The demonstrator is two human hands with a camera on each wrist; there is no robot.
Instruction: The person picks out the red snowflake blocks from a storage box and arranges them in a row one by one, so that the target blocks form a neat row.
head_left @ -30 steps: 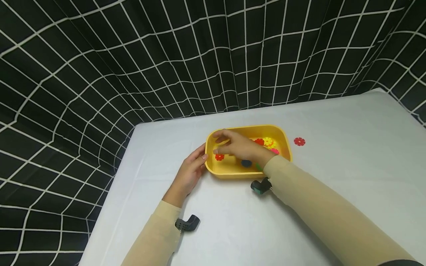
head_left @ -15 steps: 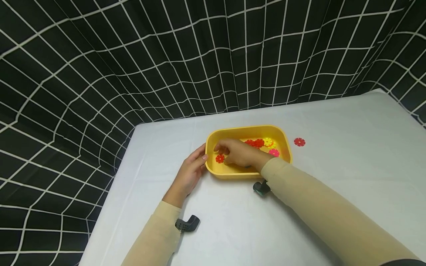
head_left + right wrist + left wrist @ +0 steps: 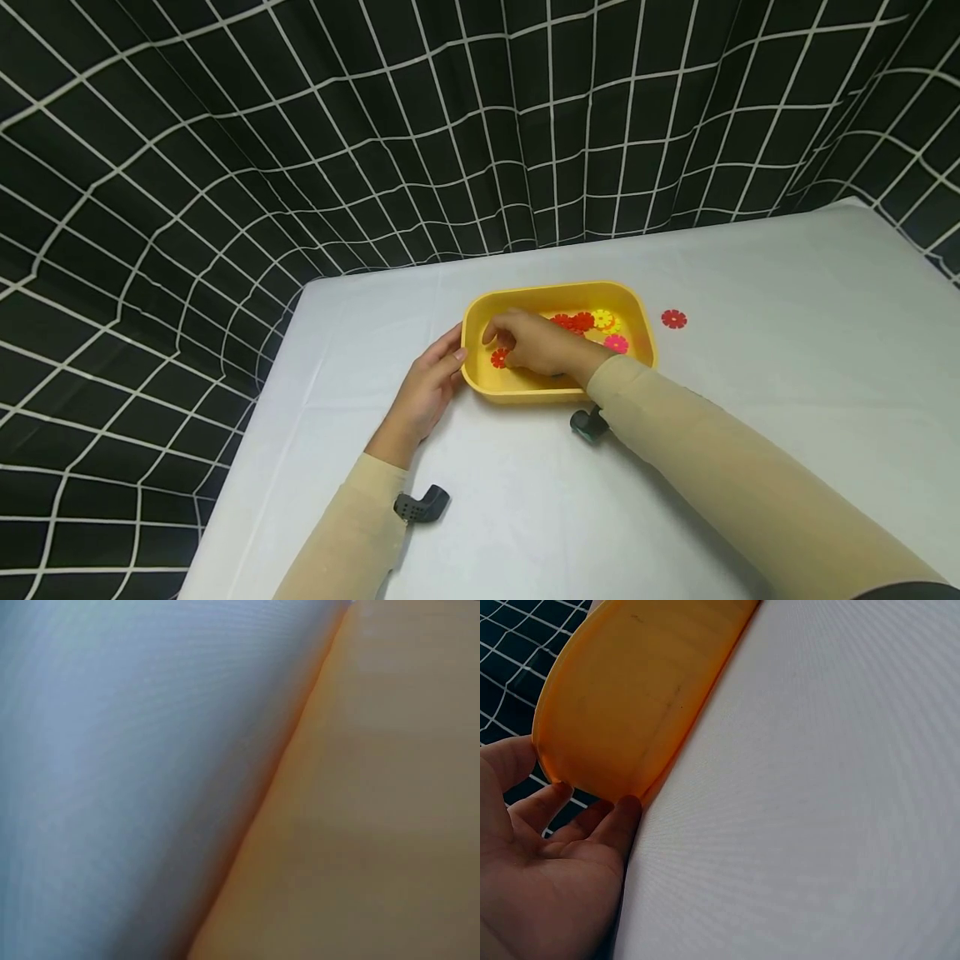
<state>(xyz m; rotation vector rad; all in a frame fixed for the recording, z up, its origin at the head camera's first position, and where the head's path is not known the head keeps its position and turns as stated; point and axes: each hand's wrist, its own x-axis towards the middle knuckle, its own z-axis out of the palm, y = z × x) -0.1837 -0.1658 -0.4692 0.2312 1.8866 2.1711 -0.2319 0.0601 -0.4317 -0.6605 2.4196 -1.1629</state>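
Observation:
A yellow plastic tray (image 3: pixel 555 397) stands on the white table. My left hand (image 3: pixel 431 385) holds its left end, thumb at the rim and fingertips against the outer wall; the left wrist view shows these fingers (image 3: pixel 622 817) bent at the tray's end. My right hand (image 3: pixel 536 343) reaches inside with curled fingers, pinching the edge of a red notched plastic disc (image 3: pixel 498 358) on the tray floor. The thumb overlaps the disc's right edge, and the other fingertips are partly hidden. Behind the hand lie red discs (image 3: pixel 582 322), yellow discs (image 3: pixel 603 319) and a pink one (image 3: pixel 617 343).
Another red disc (image 3: pixel 673 318) lies on the white tablecloth (image 3: pixel 765 333) right of the tray. A black curtain with white grid lines (image 3: pixel 465 125) hangs behind and to the left. The right wrist view shows mostly cloth and the tray's outer wall (image 3: pixel 375 810).
My right hand has lowered into the tray and its fingers have closed in. The red disc by the thumb has shifted slightly right. My left hand keeps its place on the tray.

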